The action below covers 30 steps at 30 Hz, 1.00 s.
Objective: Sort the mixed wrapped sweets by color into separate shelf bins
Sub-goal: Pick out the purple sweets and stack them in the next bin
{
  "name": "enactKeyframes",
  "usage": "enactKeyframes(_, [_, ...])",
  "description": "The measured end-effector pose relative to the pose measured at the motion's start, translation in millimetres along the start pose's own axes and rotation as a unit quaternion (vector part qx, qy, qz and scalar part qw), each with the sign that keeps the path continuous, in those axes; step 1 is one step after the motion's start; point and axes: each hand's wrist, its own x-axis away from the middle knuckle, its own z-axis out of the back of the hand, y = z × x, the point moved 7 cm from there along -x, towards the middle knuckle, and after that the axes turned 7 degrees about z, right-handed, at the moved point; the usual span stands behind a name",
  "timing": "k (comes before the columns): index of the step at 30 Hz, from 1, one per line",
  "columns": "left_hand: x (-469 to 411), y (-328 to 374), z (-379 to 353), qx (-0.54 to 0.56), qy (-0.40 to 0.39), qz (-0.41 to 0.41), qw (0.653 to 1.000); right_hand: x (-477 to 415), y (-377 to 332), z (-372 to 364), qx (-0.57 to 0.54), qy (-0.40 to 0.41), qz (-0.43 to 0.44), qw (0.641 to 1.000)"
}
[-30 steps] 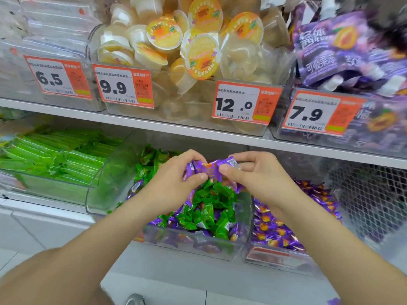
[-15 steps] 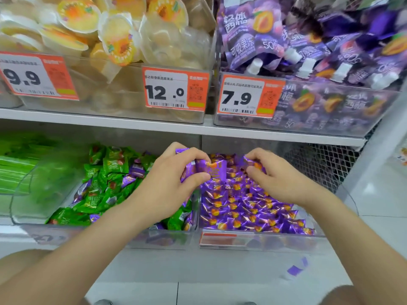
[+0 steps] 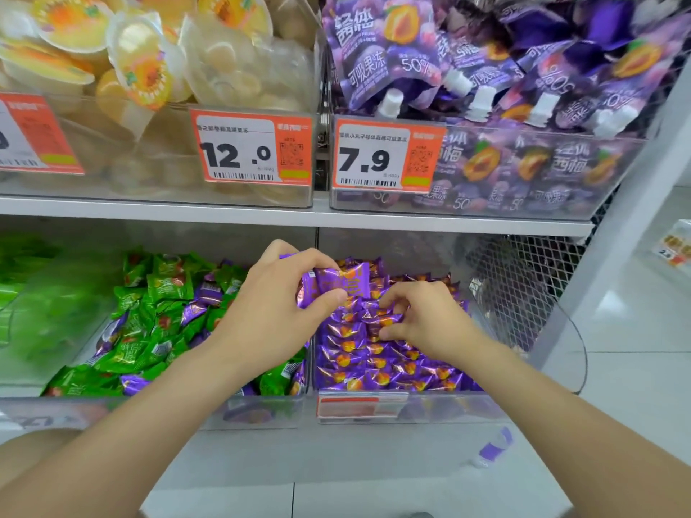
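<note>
Pinching a small bunch of purple sweets (image 3: 342, 284) between thumb and curled fingers, the left grip (image 3: 276, 312) hangs over the wall between two clear bins on the lower shelf. The bunch is raised just above the back of the purple bin (image 3: 448, 409). That bin is filled with rows of like purple wrappers bearing orange marks. The right grip (image 3: 430, 319) is down in this pile, fingers and thumb curled onto the wrappers and touching them; whether it pinches one or only presses, I cannot tell. Just beside it on the left stands the mixed bin (image 3: 261, 409), where green sweets (image 3: 164, 289) make up most of the heap and several purple strays lie scattered among them. Further left is a blurred bin of long green packets (image 3: 22, 293). The upper shelf (image 3: 261, 214) carries a bin of jelly cups (image 3: 142, 65) behind a price tag (image 3: 254, 151) reading 12.0, and next to it purple pouches (image 3: 411, 50) tagged 7.9. Wire mesh (image 3: 523, 278) closes the shelf's right side, just beside the purple bin. A small purple item (image 3: 493, 446) lies on the ledge below.
</note>
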Motion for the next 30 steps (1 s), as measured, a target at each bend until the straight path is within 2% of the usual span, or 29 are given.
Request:
enactKeyframes(3, [-0.3,1.2,-0.4,0.0,-0.005,-0.005,1.0,0.1,3.6,3.2,-0.008,-0.005,-0.012,1.0])
enactKeyframes(7, [-0.3,0.4,-0.5,-0.004,-0.005,-0.007,1.0,2.4,3.3,-4.3,0.031,-0.068,0.003,0.997])
enactKeyframes(12, [1.1,1.4,0.1,-0.007,-0.01,-0.009,1.0,0.7,-1.9,2.7,0.043,-0.049,0.046,0.997])
enactKeyframes(16, [1.3,2.1,-0.6,-0.016,-0.013,-0.013,1.0,1.0,-0.4,11.1,0.074,-0.031,0.044,0.996])
enactKeyframes(18, [1.3,3.4,-0.7,-0.013,-0.01,-0.018,1.0,4.4,-11.2,27.8,0.015,0.045,0.042,0.998])
enactKeyframes(20, [1.6,6.6,-0.7,-0.009,-0.009,-0.026,1.0,12.1,-30.5,41.7,-0.144,0.087,0.03,0.985])
enactKeyframes(22, [2.8,12.1,-1.8,-0.014,-0.012,-0.046,0.999,19.8,-55.1,42.1,-0.304,0.044,0.027,0.951])
enactKeyframes(23, [3.4,14.9,-2.9,-0.017,-0.017,-0.055,0.998,22.7,-65.2,42.1,-0.331,0.028,0.04,0.942])
enactKeyframes(26, [4.8,18.0,-5.6,-0.022,-0.029,-0.061,0.997,23.7,-66.8,44.2,-0.31,0.028,0.054,0.949])
enactKeyframes(30, [4.7,11.6,-4.9,-0.007,-0.029,-0.03,0.999,23.3,-24.3,55.6,-0.26,0.084,0.0,0.962])
